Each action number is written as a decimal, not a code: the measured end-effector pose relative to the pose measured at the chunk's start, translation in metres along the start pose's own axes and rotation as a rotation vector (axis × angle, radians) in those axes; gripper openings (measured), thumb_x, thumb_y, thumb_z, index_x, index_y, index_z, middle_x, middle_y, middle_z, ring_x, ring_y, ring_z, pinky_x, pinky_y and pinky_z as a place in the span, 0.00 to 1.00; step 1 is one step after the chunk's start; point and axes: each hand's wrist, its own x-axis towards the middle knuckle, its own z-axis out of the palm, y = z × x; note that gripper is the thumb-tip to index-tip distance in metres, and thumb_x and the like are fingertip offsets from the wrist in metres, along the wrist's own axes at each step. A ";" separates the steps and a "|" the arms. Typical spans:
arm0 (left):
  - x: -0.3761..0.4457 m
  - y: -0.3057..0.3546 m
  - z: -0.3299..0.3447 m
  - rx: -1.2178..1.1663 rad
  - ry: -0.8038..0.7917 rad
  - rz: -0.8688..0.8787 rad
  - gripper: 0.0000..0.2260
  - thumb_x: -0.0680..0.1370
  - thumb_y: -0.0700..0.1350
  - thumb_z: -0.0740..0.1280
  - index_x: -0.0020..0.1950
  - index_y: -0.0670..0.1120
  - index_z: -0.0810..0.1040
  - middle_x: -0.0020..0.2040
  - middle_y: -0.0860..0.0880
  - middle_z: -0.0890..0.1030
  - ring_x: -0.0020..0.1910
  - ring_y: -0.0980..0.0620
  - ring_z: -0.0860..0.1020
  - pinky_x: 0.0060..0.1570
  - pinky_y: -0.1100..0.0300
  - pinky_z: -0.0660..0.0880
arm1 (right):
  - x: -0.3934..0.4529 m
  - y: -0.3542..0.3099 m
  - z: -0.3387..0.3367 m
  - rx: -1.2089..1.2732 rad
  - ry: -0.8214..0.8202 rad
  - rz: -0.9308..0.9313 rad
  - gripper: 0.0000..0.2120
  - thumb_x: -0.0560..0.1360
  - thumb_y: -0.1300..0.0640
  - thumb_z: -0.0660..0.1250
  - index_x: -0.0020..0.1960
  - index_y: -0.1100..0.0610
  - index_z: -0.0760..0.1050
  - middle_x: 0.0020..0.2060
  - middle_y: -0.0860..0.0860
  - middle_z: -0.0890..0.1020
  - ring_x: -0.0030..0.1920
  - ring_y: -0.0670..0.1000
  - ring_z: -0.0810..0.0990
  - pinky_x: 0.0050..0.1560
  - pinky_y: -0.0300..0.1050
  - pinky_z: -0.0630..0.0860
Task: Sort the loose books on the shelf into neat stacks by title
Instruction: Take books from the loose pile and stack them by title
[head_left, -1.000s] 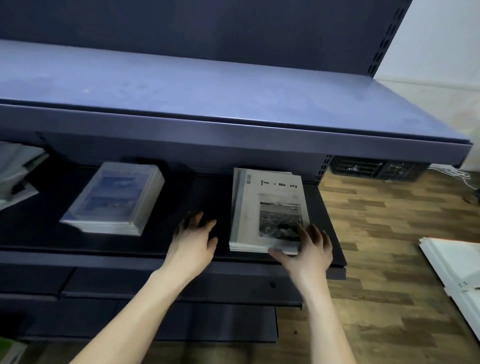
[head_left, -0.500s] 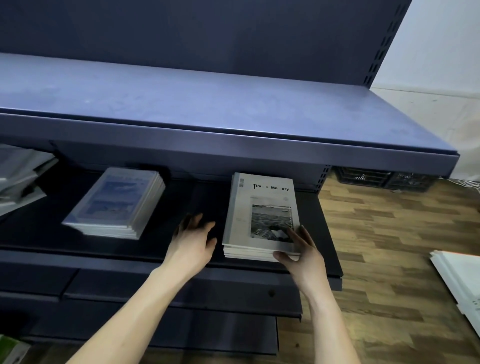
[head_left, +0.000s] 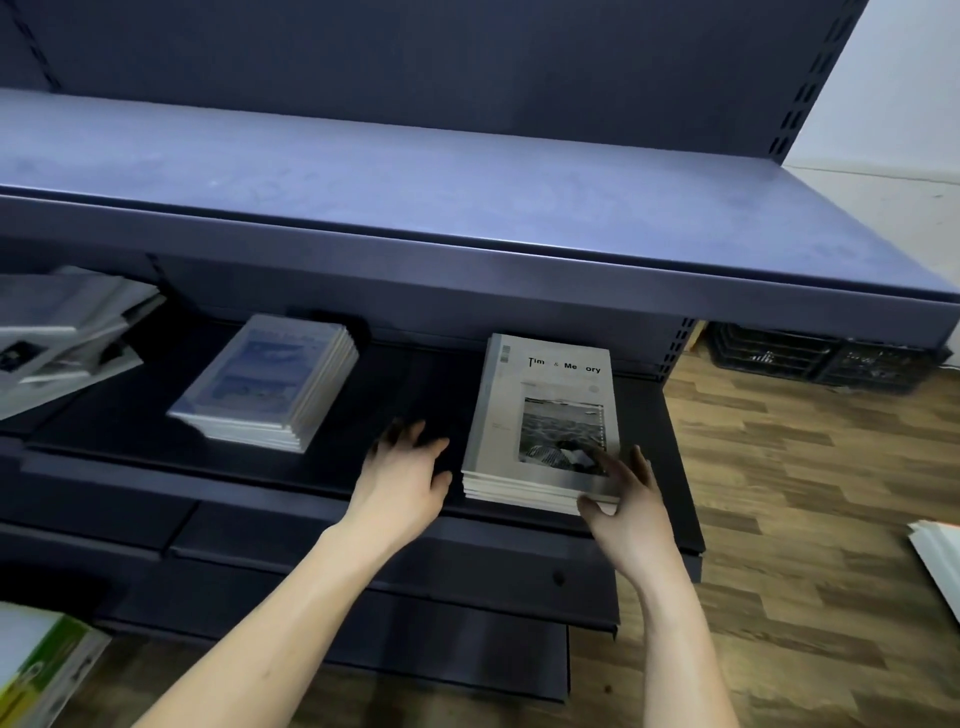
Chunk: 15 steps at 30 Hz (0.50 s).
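My right hand (head_left: 631, 499) is at the near right corner of the grey stack (head_left: 543, 423): thumb against the front edges of the books, fingers spread and lightly bent over the top cover. A loose grip on that corner, not a closed one. My left hand (head_left: 402, 478) lies flat on the dark shelf (head_left: 322, 457) just left of the stack, fingers spread, holding nothing and not touching the books.

Grey stack: several thin paperbacks, edges fairly even, lying flat toward the right end of the shelf with its near edge close to the shelf's front edge. Top cover is pale grey, with a black-and-white photograph in its lower half. Title in black across the top reads "Tim" and "Me ory" with a small "&" between; some letters are washed out. A barcode sits at the top left corner of the cover.

Blue stack (head_left: 270, 387): books with pale blue covers, turned at an angle, nearer the middle of the shelf, well apart from the grey stack. Its print is too blurred to read.

Loose books (head_left: 57, 338) lie tilted and overlapping at the left end of the shelf.

A green-and-white book (head_left: 41, 670) lies low at the left on the wooden floor (head_left: 810, 519).
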 end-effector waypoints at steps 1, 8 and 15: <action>0.000 0.000 0.001 0.009 0.004 -0.001 0.22 0.81 0.52 0.61 0.75 0.55 0.65 0.78 0.48 0.58 0.77 0.43 0.55 0.73 0.46 0.59 | -0.002 -0.003 0.003 -0.018 0.031 -0.015 0.29 0.75 0.57 0.71 0.74 0.45 0.69 0.80 0.53 0.55 0.80 0.53 0.48 0.77 0.51 0.57; -0.009 -0.018 -0.006 0.036 0.097 0.007 0.22 0.80 0.52 0.61 0.74 0.54 0.67 0.77 0.46 0.62 0.77 0.40 0.53 0.74 0.46 0.55 | -0.012 -0.049 0.031 0.051 0.067 -0.105 0.21 0.77 0.49 0.69 0.69 0.52 0.75 0.70 0.49 0.73 0.73 0.51 0.69 0.69 0.43 0.66; -0.034 -0.068 -0.023 0.079 0.263 -0.004 0.20 0.77 0.50 0.66 0.68 0.49 0.75 0.72 0.40 0.69 0.76 0.36 0.54 0.73 0.39 0.53 | -0.027 -0.111 0.085 0.082 0.001 -0.194 0.27 0.78 0.41 0.65 0.74 0.49 0.69 0.74 0.48 0.69 0.76 0.50 0.64 0.74 0.54 0.65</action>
